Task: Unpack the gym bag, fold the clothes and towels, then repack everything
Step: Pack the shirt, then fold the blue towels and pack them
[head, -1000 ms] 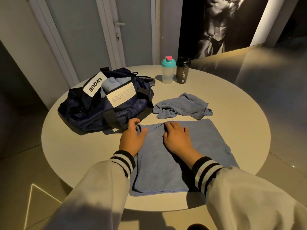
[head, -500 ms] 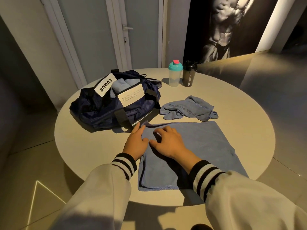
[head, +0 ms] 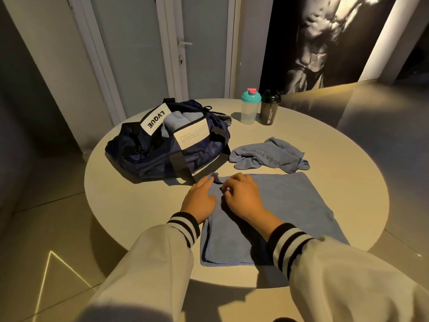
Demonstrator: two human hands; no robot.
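A blue towel [head: 290, 205] lies spread flat on the round table [head: 130, 205] in front of me. My left hand [head: 199, 202] rests with straight fingers on its far left corner, which is slightly turned up. Just beside it, my right hand [head: 243, 197] sits on the towel with fingers curled, pinching the cloth near that corner. A second blue towel [head: 267, 156], printed with lettering, lies crumpled behind the flat one. The navy gym bag [head: 162, 149] stands open at the back left, with light blue cloth [head: 176, 119] showing inside.
Two shaker bottles stand at the table's far edge: a clear one with a teal lid [head: 249, 108] and a black one [head: 269, 109]. A door and a wall poster are behind the table. Tiled floor surrounds it.
My right hand slid left across the towel toward the far left corner and its fingers curled. My left hand stayed at that corner.
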